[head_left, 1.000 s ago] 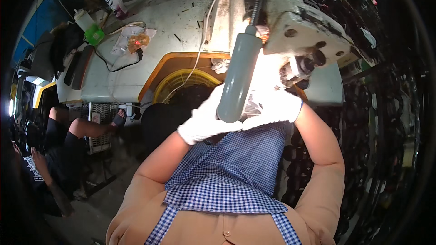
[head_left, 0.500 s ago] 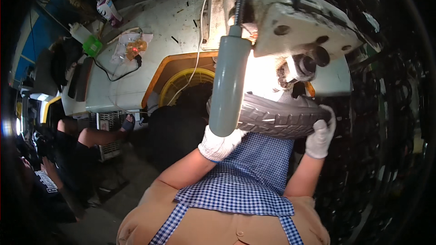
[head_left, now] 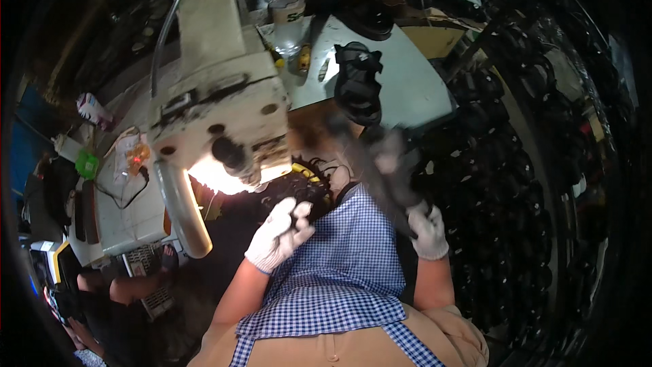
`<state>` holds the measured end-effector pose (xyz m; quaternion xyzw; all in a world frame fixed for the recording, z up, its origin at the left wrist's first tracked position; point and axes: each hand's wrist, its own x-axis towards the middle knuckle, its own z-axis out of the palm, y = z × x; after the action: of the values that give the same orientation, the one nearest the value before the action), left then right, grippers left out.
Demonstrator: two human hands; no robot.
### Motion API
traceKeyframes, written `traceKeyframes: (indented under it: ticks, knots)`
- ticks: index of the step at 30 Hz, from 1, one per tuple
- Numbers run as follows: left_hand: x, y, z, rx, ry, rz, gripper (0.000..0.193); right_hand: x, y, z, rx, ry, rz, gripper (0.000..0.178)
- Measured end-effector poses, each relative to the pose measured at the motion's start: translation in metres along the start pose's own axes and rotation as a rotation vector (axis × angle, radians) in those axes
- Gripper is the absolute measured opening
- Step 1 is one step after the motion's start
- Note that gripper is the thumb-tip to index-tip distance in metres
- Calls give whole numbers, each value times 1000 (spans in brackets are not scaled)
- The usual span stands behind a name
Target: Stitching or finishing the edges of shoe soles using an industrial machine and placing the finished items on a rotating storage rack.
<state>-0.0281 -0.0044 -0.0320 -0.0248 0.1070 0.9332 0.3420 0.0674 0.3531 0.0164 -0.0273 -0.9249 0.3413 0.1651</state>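
My right hand (head_left: 429, 232), in a white knitted glove, grips one end of a dark thick-soled shoe (head_left: 380, 173). Motion blurs the shoe, which slants up and left from the hand in front of my apron. My left hand (head_left: 280, 234), gloved as well, is off the shoe with its fingers half bent and apart, and nothing shows in it. Above and left of that hand is the off-white head of a sewing machine (head_left: 221, 115), with a bright light under it. A grey cylindrical lamp (head_left: 183, 211) hangs at the machine's left.
Black strapped sandals (head_left: 358, 85) lie on the pale tabletop (head_left: 414, 81) behind the shoe, near a clear bottle (head_left: 288, 24). Many dark shoes are heaped at the right. Part of a yellow basket (head_left: 305, 171) shows below the machine. Another person's legs (head_left: 132, 289) are at the lower left.
Both hands held the shoe under the machine; now it is away to the right in my right hand alone. My left hand has let go. The view has swung right.
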Motion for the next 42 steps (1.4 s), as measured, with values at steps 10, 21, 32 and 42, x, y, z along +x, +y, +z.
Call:
traceKeyframes:
  ticks: [10,21,32,42]
  knots:
    - [-34,-18,-18,68,428,75,18,253,22,25,-466,-55,272,81]
    - [-43,-22,-24,115,567,152,12,222,38,84,-584,323,-13,35]
    - [-8,-20,-12,271,441,41,20,10,-18,-11,-581,471,-436,27]
    - [22,-22,70,288,21,121,57,-26,-54,-25,-68,118,-363,32]
